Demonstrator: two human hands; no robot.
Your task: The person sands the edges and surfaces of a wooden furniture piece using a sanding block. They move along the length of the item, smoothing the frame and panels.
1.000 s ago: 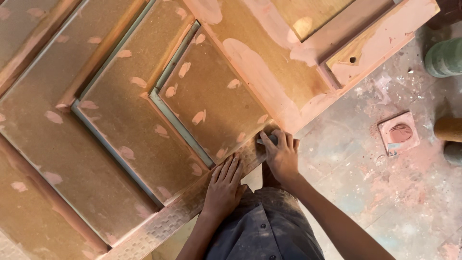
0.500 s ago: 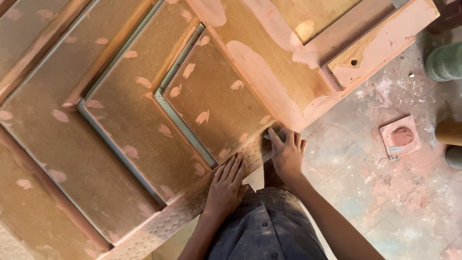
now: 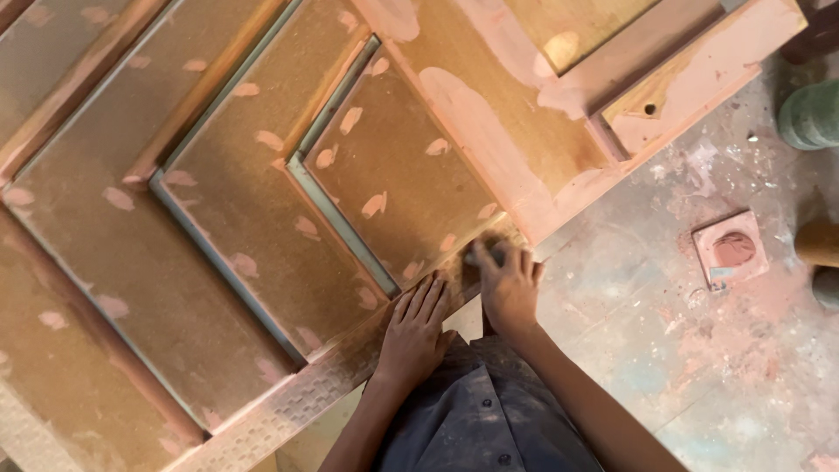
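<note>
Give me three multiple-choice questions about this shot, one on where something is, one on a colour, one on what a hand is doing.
1. Where does the small square tile with putty lie?
A. On the floor right of the door
B. On the door's middle panel
C. Under the left hand

2. What colour are the filler patches on the door panels?
A. Blue
B. Pinkish
C. Black

3. How is the left hand placed?
A. Clenched in a fist
B. Raised in the air
C. Flat, fingers spread, on the door's edge rail

Answers:
1 A: the tile sits on the dusty floor, apart from the door.
2 B: pale pink dabs dot the brown panels.
3 C: the left hand lies palm down on the rail, beside the right hand, which presses something small at the edge.
</note>
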